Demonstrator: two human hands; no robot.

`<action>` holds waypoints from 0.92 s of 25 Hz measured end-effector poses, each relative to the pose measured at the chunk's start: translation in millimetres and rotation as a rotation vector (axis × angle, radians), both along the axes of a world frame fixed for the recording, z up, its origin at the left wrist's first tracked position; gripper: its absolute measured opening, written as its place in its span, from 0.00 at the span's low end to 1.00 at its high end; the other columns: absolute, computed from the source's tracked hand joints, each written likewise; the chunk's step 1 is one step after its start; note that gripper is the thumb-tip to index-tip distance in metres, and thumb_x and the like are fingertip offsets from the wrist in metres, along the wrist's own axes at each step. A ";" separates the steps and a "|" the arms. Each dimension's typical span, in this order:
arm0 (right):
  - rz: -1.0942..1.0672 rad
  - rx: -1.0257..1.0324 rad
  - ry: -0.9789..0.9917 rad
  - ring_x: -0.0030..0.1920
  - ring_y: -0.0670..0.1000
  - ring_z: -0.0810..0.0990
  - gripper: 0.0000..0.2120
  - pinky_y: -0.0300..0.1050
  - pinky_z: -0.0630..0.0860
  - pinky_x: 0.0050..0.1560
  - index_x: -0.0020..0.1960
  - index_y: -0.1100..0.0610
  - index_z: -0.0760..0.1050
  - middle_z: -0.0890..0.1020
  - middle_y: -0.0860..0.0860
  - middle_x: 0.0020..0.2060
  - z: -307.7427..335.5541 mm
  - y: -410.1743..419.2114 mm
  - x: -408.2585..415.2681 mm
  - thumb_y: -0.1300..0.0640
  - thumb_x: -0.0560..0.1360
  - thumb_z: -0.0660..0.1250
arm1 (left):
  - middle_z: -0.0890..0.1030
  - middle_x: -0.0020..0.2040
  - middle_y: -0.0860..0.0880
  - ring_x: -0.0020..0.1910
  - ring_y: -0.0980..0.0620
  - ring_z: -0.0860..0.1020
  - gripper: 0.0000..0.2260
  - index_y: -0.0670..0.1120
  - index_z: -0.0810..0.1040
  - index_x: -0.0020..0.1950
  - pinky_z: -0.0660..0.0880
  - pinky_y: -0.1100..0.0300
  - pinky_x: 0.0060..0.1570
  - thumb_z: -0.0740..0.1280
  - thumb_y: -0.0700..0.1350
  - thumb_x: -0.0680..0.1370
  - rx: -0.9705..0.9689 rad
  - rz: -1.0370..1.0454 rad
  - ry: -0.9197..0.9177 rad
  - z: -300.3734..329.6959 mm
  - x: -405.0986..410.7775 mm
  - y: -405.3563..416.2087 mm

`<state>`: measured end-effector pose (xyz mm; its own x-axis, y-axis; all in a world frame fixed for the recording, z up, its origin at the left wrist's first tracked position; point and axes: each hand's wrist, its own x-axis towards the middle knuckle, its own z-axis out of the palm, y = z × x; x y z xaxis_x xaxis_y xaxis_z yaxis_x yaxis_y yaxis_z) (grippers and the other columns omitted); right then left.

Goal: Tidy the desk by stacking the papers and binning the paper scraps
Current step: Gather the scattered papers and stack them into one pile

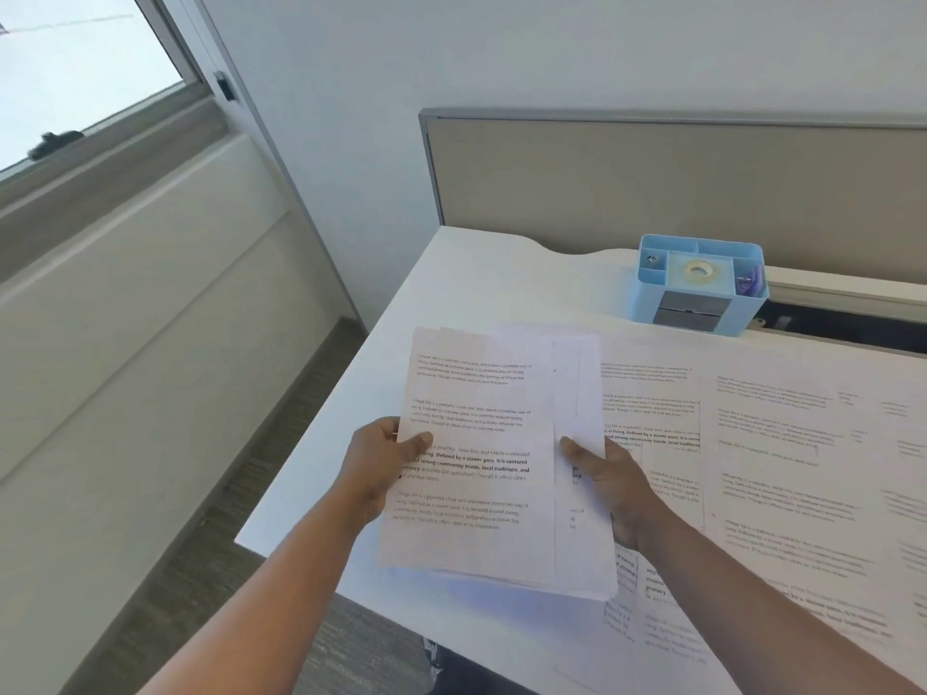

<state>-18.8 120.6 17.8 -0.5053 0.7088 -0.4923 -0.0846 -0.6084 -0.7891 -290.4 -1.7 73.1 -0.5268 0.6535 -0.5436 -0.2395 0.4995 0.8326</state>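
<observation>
Squaring step: tap the bundle's lower edge on the white desk (501, 273) so its offset sheets align.
Loose printed sheets (782, 443): flat on the desk, right of the bundle.
Held paper bundle (481, 464): above the desk's left corner; long axis running away from the person, top tilted slightly right.
Blue desk organiser (702, 285): beyond the bundle.
Left hand (378, 466): pinching the bundle's left edge.
Right hand (609, 476): gripping its right edge, thumb on top.

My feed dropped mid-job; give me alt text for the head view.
Both hands, left hand and right hand, hold a stack of printed papers above a white desk. More printed sheets lie on it, near a blue desk organizer.
</observation>
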 end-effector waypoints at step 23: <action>-0.017 -0.043 -0.044 0.40 0.40 0.87 0.12 0.39 0.82 0.33 0.41 0.39 0.87 0.88 0.38 0.42 10.6 -0.6 -0.5 0.36 0.73 0.68 | 0.87 0.51 0.39 0.48 0.37 0.87 0.06 0.41 0.81 0.58 0.85 0.42 0.45 0.68 0.35 0.82 0.061 0.038 -0.011 -9.6 -1.4 4.8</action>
<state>-19.3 120.0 28.4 -0.4709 0.6944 -0.5441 -0.0608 -0.6409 -0.7653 -291.8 3.2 63.5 -0.5462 0.6651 -0.5092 -0.2666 0.4383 0.8584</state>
